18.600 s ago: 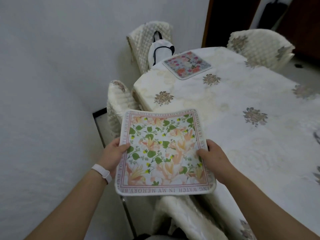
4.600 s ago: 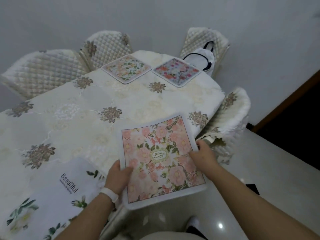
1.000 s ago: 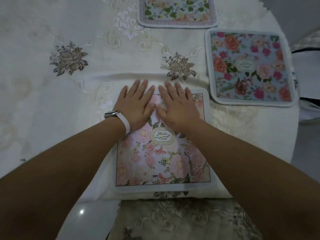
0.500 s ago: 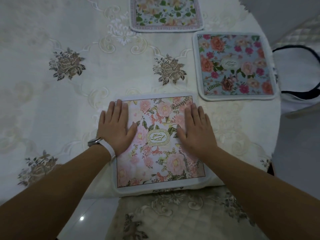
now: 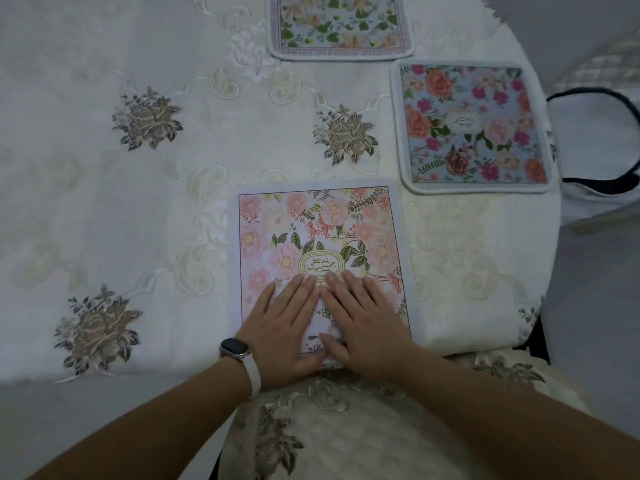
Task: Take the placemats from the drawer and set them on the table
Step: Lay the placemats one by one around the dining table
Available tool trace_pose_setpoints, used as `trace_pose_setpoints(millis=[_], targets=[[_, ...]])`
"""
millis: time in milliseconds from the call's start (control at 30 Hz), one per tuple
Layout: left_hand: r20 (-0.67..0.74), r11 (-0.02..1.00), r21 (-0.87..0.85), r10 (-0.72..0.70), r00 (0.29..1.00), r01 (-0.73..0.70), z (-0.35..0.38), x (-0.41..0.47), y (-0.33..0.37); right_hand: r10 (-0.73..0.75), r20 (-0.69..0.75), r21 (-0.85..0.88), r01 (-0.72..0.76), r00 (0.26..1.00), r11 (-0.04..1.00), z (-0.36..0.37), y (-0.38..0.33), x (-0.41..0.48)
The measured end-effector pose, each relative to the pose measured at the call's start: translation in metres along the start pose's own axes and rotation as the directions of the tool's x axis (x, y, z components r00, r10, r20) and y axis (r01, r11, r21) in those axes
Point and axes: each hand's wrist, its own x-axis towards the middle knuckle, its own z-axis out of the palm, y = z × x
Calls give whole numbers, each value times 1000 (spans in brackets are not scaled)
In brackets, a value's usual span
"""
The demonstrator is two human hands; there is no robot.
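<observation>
Pink placemat (image 5: 320, 237) flat under left hand (image 5: 289, 327), right hand (image 5: 363, 320).

Three placemats lie on the table (image 5: 104, 202): a pink placemat (image 5: 311, 233) at the near edge, a blue placemat (image 5: 474, 126) just past it to the right, and a green-leaf placemat (image 5: 339, 26) farther back. Two hands rest flat on the pink one: left hand (image 5: 287, 327), right hand (image 5: 363, 323). One watch (image 5: 235, 351) is there.

A cream embroidered tablecloth (image 5: 138, 202) covers the table. A quilted chair (image 5: 346, 438) is tucked in below, grey floor (image 5: 595, 306) at right, dim light.
</observation>
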Motion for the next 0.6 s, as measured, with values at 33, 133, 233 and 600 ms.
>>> trace_pose_setpoints(millis=[33, 133, 233, 600], targets=[[1, 1000, -9, -29, 1000, 29, 0, -2, -1, 1, 3, 8, -1, 1000, 1000, -1, 1, -1], [-7, 986, -35, -165, 986, 165, 0, -14, -10, 83, 12, 8, -83, 997, 997, -3, 15, -7], [-30, 971, -45, -236, 971, 235, 3, -28, -25, 239, 24, 4, -239, 971, 971, -4, 39, -15], [-112, 967, -73, -251, 961, 244, -42, 114, -54, 318, -90, 122, -306, 944, 944, -39, 36, 120]])
